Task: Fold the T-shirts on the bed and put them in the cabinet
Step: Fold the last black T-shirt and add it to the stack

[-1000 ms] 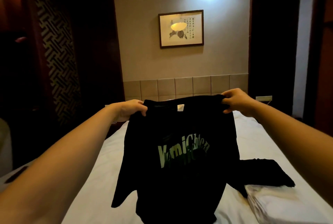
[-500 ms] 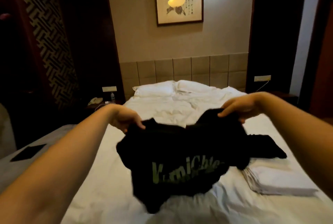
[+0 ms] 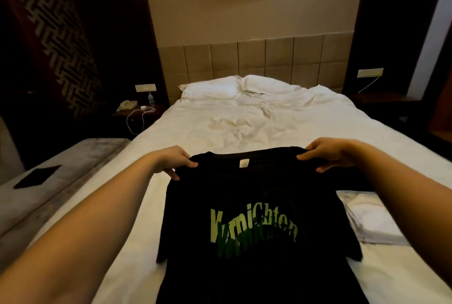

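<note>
A black T-shirt [image 3: 254, 196] with green lettering lies spread over the near part of the white bed [image 3: 256, 122], collar away from me. My left hand [image 3: 173, 161] pinches its left shoulder. My right hand [image 3: 327, 154] pinches its right shoulder. To the right, a folded white garment [image 3: 369, 220] rests on the sheet, with a dark piece of cloth [image 3: 362, 182] partly hidden behind my right forearm. No cabinet is in view.
Two white pillows [image 3: 239, 87] lie against the padded headboard. A grey bench [image 3: 49, 181] with a dark flat object on it stands along the bed's left side. A nightstand [image 3: 137, 110] carries a phone, a bottle and a white cable.
The shirt hung upright in the air a second ago; both hands have lowered it and stretched it out flat onto the bed. My view has tilted downward.
</note>
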{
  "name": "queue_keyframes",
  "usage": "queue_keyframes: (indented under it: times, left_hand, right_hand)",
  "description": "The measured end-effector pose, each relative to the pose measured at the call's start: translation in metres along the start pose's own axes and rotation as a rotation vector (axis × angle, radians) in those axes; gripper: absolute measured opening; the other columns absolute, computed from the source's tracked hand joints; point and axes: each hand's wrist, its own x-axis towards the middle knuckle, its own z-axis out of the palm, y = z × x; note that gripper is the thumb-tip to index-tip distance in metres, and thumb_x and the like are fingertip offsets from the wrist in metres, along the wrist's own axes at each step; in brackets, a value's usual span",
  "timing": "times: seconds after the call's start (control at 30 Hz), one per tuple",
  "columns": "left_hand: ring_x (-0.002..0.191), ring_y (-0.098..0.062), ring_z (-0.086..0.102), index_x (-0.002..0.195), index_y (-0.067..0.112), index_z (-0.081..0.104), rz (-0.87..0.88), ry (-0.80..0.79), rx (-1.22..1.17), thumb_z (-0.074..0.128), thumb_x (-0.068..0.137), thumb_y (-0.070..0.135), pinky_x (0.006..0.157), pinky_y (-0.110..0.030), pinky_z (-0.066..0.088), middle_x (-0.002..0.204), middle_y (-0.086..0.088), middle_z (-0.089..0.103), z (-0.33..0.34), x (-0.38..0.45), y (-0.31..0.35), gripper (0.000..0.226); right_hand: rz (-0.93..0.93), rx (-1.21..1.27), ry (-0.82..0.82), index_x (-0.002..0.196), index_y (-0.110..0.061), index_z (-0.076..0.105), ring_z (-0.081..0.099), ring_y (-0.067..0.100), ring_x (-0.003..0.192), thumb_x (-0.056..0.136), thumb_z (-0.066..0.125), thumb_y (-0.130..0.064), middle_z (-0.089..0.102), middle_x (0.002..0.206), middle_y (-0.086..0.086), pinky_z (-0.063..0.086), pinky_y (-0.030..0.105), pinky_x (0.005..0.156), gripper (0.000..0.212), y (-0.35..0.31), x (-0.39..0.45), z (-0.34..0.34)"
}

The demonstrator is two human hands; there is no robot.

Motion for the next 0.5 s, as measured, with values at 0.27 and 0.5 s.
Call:
queue_keyframes:
  times: [0.27, 0.5]
  left_hand:
    - [0.083, -0.026, 0.064, 0.104, -0.002, 0.069, 0.058, 0.220, -0.221, 0.065, 0.096, 0.027, 0.055, -0.028, 0.057, 0.091, -0.011, 0.063, 0.062, 0.085, -0.059, 0.030]
    - [0.066, -0.029, 0.066, 0.093, 0.006, 0.062, 0.024, 0.466, -0.204, 0.062, 0.097, 0.033, 0.054, -0.034, 0.054, 0.086, -0.012, 0.066, 0.100, 0.152, -0.083, 0.027]
  right_hand:
    - [0.048, 0.396, 0.114, 0.108, 0.005, 0.066, 0.066, 0.025, 0.097, 0.090, 0.071, -0.019, 0.066, 0.107, 0.015, 0.059, 0.027, 0.060, 0.031, 0.058, 0.089, 0.056]
    - [0.011, 0.484, 0.338, 0.095, -0.001, 0.064, 0.066, 0.023, 0.082, 0.092, 0.069, -0.018, 0.067, 0.096, 0.014, 0.058, 0.024, 0.054, 0.018, 0.085, 0.168, 0.093]
